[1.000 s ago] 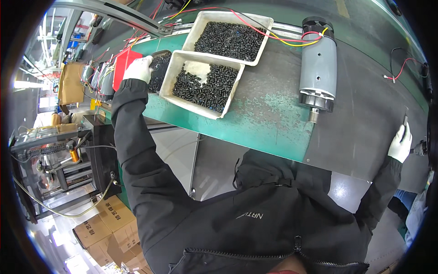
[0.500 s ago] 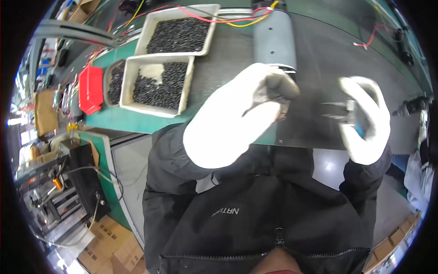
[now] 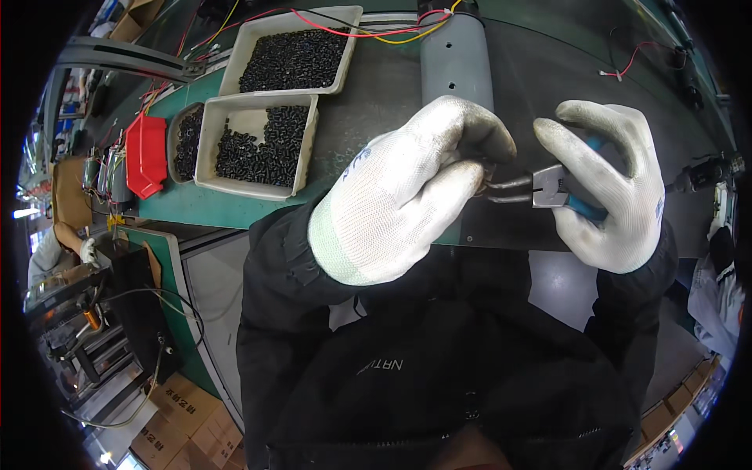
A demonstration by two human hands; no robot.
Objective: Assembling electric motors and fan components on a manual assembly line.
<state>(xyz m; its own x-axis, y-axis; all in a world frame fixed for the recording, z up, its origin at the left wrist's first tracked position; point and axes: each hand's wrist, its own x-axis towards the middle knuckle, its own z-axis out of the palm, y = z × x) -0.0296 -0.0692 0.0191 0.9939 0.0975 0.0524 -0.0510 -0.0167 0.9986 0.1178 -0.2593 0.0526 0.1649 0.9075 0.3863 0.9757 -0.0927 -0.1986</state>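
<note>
My right hand (image 3: pixel 619 184), in a white knitted glove, is wrapped around a pair of pliers (image 3: pixel 550 186) with teal handles and long thin jaws. The jaws point left and their tips reach the fingertips of my left hand (image 3: pixel 399 188). That hand, gloved in white too, has thumb and fingers curled toward each other. Whatever sits between them is small and mostly hidden, so I cannot make it out. Just beyond the left hand lies a grey metal cylinder (image 3: pixel 456 63) with small holes, its near end covered by the glove.
Two white bins (image 3: pixel 199 149) of small black parts stand at the left, beside a small grey tub (image 3: pixel 174 153) and a red bin (image 3: pixel 146 157). Red and yellow wires (image 3: pixel 392 37) cross the back. A dark tool (image 3: pixel 705 174) lies right. At far left another person's gloved hand (image 3: pixel 88 251) shows.
My right hand has moved slightly left with the pliers, bringing their tips to my left fingertips. The left hand stays nearly in place. Another person's hand has appeared at far left.
</note>
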